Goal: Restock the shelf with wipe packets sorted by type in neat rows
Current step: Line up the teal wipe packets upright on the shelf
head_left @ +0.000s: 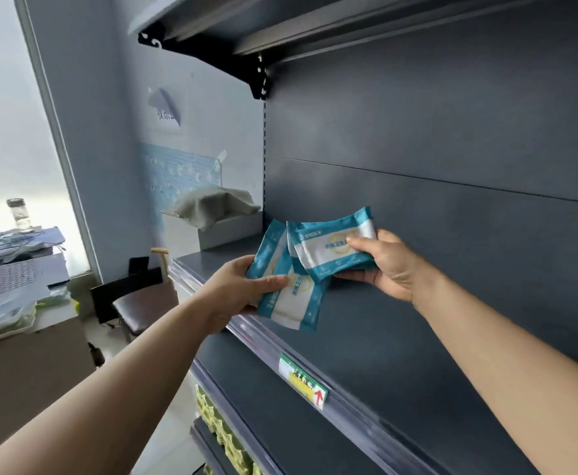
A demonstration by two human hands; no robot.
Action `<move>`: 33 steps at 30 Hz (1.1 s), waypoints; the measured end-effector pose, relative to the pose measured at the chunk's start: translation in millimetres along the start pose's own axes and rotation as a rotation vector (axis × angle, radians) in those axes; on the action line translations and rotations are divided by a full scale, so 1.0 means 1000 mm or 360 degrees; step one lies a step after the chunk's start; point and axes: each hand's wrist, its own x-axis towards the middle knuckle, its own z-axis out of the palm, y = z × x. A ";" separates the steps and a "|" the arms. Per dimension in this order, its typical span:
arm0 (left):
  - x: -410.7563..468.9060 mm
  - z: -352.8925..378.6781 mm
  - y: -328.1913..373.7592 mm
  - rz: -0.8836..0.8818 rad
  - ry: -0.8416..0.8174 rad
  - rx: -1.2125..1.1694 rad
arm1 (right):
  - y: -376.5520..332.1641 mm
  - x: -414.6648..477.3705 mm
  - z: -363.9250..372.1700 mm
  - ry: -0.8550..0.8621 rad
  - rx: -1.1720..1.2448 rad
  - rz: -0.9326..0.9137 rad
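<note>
- The left hand (243, 286) pinches a flat, glossy teal-and-white plastic wipe packet (289, 299), thumb on its printed face, fingers behind; the packet tilts over the front lip of the dark grey metal shelf (400, 337).
- A second teal edge (269, 245) shows behind that packet, so the left hand may hold two; I cannot tell for sure.
- The right hand (388, 265) grips another soft, pillow-shaped teal-and-white packet (332, 246), thumb on top, held just above the shelf board and overlapping the left-hand packet.
- Both packets carry a pale yellow ring and small print on a white centre panel, with crimped teal ends.
- The shelf board is smooth, matt, and bare under the hands; a clear plastic price rail along its front holds one green-and-yellow label with a red arrow (303, 380).
- At the shelf's far left end sits a grey open box (229, 231) with crumpled beige cloth (214, 204) draped in it.
- On a lower shelf, yellow-green packs (222, 430) stand in a row; their count is unclear.
</note>
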 end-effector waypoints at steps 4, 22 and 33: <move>0.041 -0.020 -0.009 0.0017 -0.0149 -0.0083 | 0.015 0.028 0.006 0.0147 -0.0002 -0.0048; 0.190 -0.096 -0.025 -0.0129 -0.0664 -0.0133 | 0.049 0.078 0.066 0.0948 -0.0050 -0.0262; 0.223 -0.081 -0.058 -0.0087 -0.0668 0.0110 | 0.066 0.075 0.044 0.1298 -0.0108 -0.0274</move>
